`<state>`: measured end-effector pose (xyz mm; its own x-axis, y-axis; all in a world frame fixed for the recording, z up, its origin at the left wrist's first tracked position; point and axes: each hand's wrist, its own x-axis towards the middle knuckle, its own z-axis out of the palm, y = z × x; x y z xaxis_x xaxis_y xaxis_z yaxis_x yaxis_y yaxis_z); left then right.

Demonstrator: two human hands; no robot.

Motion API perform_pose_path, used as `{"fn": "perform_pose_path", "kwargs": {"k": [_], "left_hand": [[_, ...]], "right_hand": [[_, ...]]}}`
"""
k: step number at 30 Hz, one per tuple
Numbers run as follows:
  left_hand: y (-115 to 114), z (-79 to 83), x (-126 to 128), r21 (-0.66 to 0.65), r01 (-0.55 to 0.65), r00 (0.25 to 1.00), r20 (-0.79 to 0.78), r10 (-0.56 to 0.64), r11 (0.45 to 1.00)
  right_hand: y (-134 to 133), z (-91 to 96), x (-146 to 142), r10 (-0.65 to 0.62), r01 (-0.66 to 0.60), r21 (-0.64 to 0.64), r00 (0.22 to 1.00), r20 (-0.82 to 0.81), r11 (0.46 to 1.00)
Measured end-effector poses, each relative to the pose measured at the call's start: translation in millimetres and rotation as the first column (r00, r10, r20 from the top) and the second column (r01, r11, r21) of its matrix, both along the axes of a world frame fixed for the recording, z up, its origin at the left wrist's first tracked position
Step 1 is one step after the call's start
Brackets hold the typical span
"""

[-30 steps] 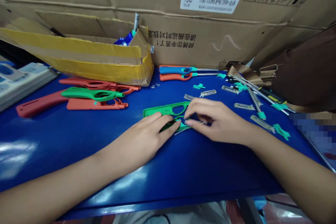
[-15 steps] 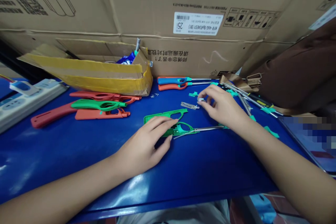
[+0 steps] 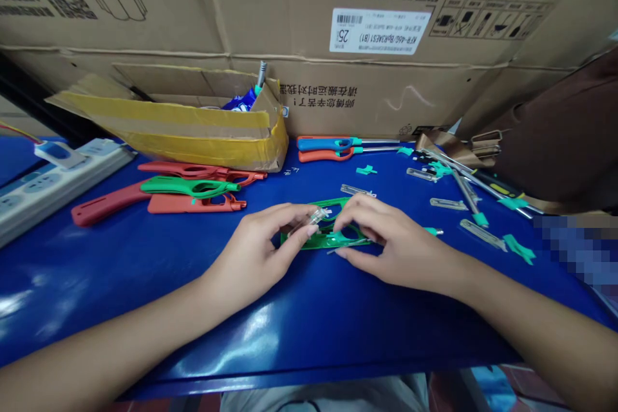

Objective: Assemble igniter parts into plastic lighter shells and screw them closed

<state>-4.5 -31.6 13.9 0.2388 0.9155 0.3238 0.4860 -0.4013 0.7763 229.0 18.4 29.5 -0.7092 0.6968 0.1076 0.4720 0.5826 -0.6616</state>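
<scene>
Glossy blue tabletop point(image 3: 232, 341) is spreading out before a wall of brown cardboard point(image 3: 270, 13). Fingers of the left hand point(image 3: 261, 241) are pinching a clear cartridge point(image 3: 316, 216), raised just above the near green casing half point(image 3: 316, 243); half a second ago this hand was resting on that half, and the right hand was gripping a cartridge farther right. Now the right hand point(image 3: 400, 238) is hovering close over the casing, thumb and forefinger standing apart. Just behind, the far green casing half point(image 3: 333, 202) is lying partly hidden. Another cartridge point(image 3: 355, 190) is lying beyond the right hand. Farther out, loose teal pieces point(image 3: 519, 249) are lying right, red casings point(image 3: 109, 203) left, and a yellow-taped box point(image 3: 207, 147) is standing far left.
</scene>
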Motion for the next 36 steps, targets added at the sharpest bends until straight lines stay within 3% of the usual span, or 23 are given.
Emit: {"fn": "perform_pose_path", "kwargs": {"k": [3,6,9,12,15,19,27,36], "left_hand": [[1.7,-1.2,0.9,-0.175,0.017,0.99,0.138,0.008,0.984],[2.6,-3.8,2.8,-0.272,0.045,0.981,0.194,0.009,0.961],[3.9,-5.9,2.7,-0.298,0.034,0.982,0.189,0.024,0.954],[5.7,-6.5,1.2,-0.28,0.028,0.988,0.156,0.017,0.96],[7.3,-5.9,0.3,-0.264,0.021,0.993,0.122,0.011,0.964],[8.4,-4.2,0.7,-0.232,0.003,0.996,0.091,0.019,0.973],[8.6,-3.0,1.8,-0.227,0.02,0.99,0.143,0.013,0.974],[8.1,-4.0,1.6,-0.221,0.025,0.996,0.09,-0.005,0.975]], "right_hand": [[-0.5,-4.4,2.9,0.098,-0.114,0.103,0.983,0.155,0.988],[0.2,-7.1,1.8,0.082,-0.088,0.05,0.989,0.122,0.995],[4.7,-6.1,0.3,-0.033,0.035,-0.151,0.999,0.012,0.988],[10.8,-4.4,-0.2,-0.152,0.121,-0.441,0.988,-0.036,0.889],[15.3,-4.7,-0.2,-0.173,0.096,-0.564,0.981,-0.084,0.82],[16.5,-5.1,-0.2,-0.149,0.063,-0.577,0.983,-0.103,0.814],[13.9,-1.9,-0.6,-0.112,0.052,-0.52,0.99,-0.083,0.853],[13.7,-3.3,0.6,-0.094,0.048,-0.483,0.993,-0.073,0.875]]}}
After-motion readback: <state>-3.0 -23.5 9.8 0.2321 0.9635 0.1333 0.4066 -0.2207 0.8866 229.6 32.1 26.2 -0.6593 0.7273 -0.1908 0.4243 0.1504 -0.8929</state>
